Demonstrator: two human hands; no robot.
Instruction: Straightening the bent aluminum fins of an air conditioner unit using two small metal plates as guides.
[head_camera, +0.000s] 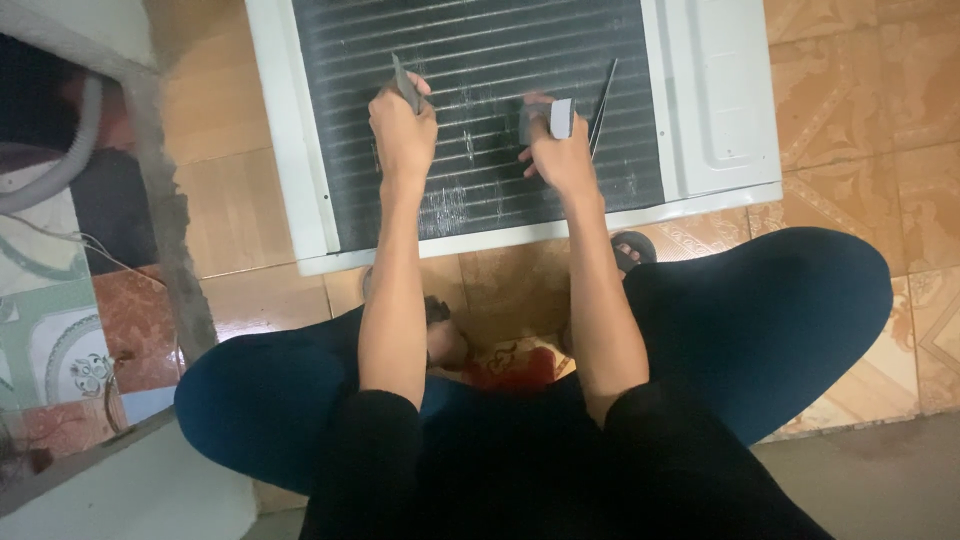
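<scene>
Both hands at work on the dark finned coil of a white air-conditioner unit lying on the tiled floor.

The left hand grips a thin grey tool; the right hand clasps a small pale block (a slim rod lies just beside it) against the fins.

Both arms extended fwd, bare forearms, black sleeves at elbows.
L hand fisted; R hand curled, fingers bent.

Patterned floor tiles, grey hose at left, thin wire, dark sandal
</scene>
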